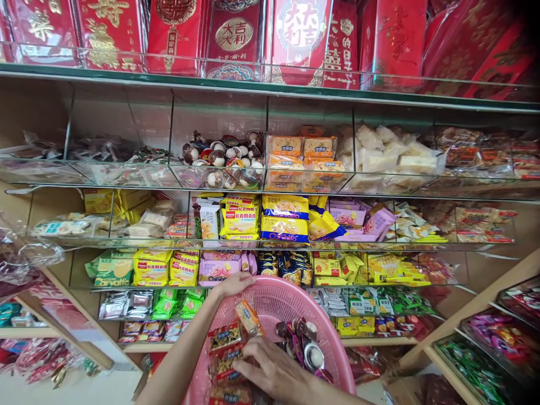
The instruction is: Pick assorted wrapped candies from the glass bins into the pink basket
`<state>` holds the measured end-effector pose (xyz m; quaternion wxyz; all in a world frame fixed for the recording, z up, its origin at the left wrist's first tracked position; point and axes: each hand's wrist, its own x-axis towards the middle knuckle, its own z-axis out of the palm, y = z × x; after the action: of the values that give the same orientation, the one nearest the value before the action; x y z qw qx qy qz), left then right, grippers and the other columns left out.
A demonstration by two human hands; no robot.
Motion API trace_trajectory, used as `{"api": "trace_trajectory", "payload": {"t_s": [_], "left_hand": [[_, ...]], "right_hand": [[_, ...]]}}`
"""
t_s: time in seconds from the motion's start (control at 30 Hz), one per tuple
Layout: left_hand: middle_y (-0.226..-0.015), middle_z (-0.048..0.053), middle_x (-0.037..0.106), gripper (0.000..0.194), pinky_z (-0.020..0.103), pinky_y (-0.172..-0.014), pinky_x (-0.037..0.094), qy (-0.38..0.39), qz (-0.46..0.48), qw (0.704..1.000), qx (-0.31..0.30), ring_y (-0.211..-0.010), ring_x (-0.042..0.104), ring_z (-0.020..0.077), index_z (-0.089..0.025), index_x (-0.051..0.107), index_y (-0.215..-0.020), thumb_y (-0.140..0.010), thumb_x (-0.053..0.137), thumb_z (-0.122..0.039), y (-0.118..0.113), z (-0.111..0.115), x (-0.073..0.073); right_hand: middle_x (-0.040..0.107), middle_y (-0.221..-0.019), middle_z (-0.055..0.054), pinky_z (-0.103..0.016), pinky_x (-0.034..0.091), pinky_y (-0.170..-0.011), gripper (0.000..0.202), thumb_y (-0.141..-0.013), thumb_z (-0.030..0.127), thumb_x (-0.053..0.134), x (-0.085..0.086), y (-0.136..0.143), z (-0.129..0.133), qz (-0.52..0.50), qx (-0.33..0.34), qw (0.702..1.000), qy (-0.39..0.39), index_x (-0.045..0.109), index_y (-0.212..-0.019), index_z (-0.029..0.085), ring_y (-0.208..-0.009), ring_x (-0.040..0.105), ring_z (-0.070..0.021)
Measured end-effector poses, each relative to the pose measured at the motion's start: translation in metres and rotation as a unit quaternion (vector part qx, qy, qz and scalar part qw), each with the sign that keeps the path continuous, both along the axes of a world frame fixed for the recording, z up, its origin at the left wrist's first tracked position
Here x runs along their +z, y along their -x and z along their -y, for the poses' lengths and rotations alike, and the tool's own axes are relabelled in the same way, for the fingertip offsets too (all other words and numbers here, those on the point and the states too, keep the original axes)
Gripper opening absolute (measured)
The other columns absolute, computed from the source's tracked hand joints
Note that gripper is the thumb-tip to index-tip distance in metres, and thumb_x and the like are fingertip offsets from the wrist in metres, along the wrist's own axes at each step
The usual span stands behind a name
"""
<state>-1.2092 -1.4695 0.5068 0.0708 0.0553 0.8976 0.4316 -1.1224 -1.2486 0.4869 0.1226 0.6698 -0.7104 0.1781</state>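
Observation:
A pink plastic basket [291, 292] is tilted toward me at the bottom middle, in front of the shelves. My left hand [233, 284] is closed over its far left rim. Inside the basket, my right hand [272, 363] rests with fingers apart on red-and-clear snack packs [228, 360] piled on the left. An orange-labelled snack pack [250, 318] leans just above my right fingers. At the right of the basket lie several small mushroom-shaped sweets [310, 351] in clear cups. My right wrist and palm hide some of the contents.
Clear-fronted shelves hold mushroom-shaped sweets [228, 160], orange-labelled packs [301, 160], white packets [396, 152] and yellow KAMAN packs [239, 216]. Red envelopes [177, 36] line the top shelf. A side rack [476, 365] stands at right; plastic-wrapped goods [25, 253] stick out at left.

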Motion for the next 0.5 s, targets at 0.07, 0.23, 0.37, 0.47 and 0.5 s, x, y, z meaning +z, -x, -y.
{"api": "trace_trajectory", "payload": {"t_s": [0.07,0.23,0.37,0.47,0.5], "left_hand": [[-0.063,-0.004,0.042,0.048,0.023,-0.058,0.031,0.001,0.001,1.000,0.000,-0.060,0.038,0.0107,-0.017,0.049,-0.065,-0.074,0.040,-0.064,-0.001,0.000,0.001],[-0.065,-0.004,0.046,0.049,0.023,-0.060,0.032,0.001,0.001,1.000,0.002,-0.062,0.040,0.0113,-0.017,0.052,-0.067,-0.074,0.040,-0.064,-0.002,-0.001,0.001],[-0.066,-0.003,0.047,0.049,0.023,-0.061,0.032,0.004,-0.001,1.000,0.002,-0.063,0.040,0.0118,-0.017,0.052,-0.068,-0.075,0.040,-0.064,-0.001,0.000,-0.001],[-0.064,-0.003,0.046,0.049,0.022,-0.060,0.032,0.007,-0.004,1.000,0.001,-0.063,0.040,0.0118,-0.017,0.051,-0.066,-0.075,0.039,-0.064,-0.001,0.000,-0.003],[-0.064,-0.003,0.046,0.049,0.022,-0.060,0.032,0.007,-0.004,1.000,0.001,-0.063,0.040,0.0117,-0.017,0.051,-0.066,-0.075,0.039,-0.064,-0.001,0.000,-0.003]], "right_hand": [[0.052,-0.103,-0.005,-0.028,0.041,-0.087,0.034,-0.090,0.024,0.039,0.001,0.000,-0.003,0.004,0.015,1.000,-0.016,0.038,-0.124,0.024,-0.099,0.046,-0.0164],[0.033,-0.132,-0.010,-0.040,0.033,-0.100,0.067,-0.071,0.017,0.054,0.013,0.002,-0.021,0.138,0.029,0.987,-0.072,0.029,-0.132,0.024,-0.120,0.034,-0.0245],[0.037,-0.129,-0.009,-0.035,0.032,-0.102,0.071,-0.063,0.013,0.055,0.014,0.002,-0.028,0.310,-0.035,0.949,-0.057,0.032,-0.130,0.024,-0.120,0.036,-0.0215],[0.043,-0.122,-0.006,-0.030,0.038,-0.096,0.069,-0.065,0.011,0.053,0.006,-0.001,-0.022,0.391,-0.041,0.919,-0.032,0.033,-0.129,0.025,-0.111,0.046,-0.0178],[0.044,-0.120,-0.006,-0.029,0.041,-0.092,0.068,-0.066,0.010,0.053,0.002,-0.002,-0.018,0.408,-0.037,0.912,-0.026,0.034,-0.129,0.026,-0.105,0.049,-0.0167]]}}
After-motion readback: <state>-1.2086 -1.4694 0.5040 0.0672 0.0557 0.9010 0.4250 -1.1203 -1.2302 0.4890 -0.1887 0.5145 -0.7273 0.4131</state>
